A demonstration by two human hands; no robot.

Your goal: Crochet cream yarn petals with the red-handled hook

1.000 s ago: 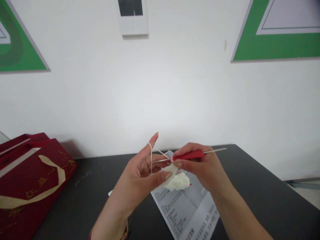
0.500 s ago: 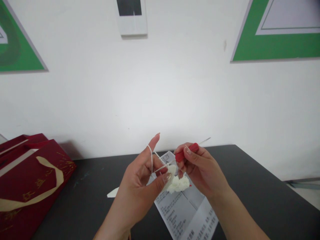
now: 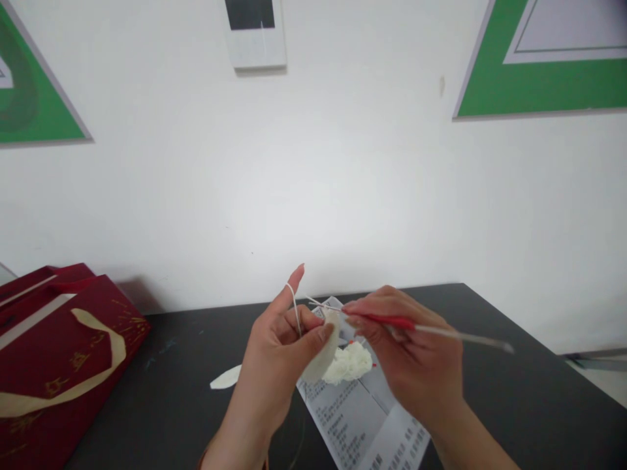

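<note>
Between thumb and fingers, my left hand [image 3: 281, 352] pinches a cream crocheted piece [image 3: 321, 362]. White yarn [image 3: 294, 303] loops round its raised index finger. My right hand [image 3: 416, 346] grips a crochet hook [image 3: 396, 321] with a red handle and a pale shaft trailing to the right. The hook's thin tip points left, close to the top edge of the crocheted piece; whether it is inside a stitch I cannot tell. Behind the hands, a fluffy cream bundle of yarn [image 3: 350, 362] rests on a printed sheet [image 3: 353, 418].
Dark red gift bags [image 3: 59, 352] with a cream ribbon stand at the left of the black table [image 3: 181, 391]. A flat white pointed piece [image 3: 225, 378] lies left of my left wrist. The white wall [image 3: 343, 183] rises behind, with green-framed boards on it.
My right hand has turned the crochet hook: its thin tip now points left at the crocheted piece and its other end points right. More of the crocheted piece shows below my left thumb.
</note>
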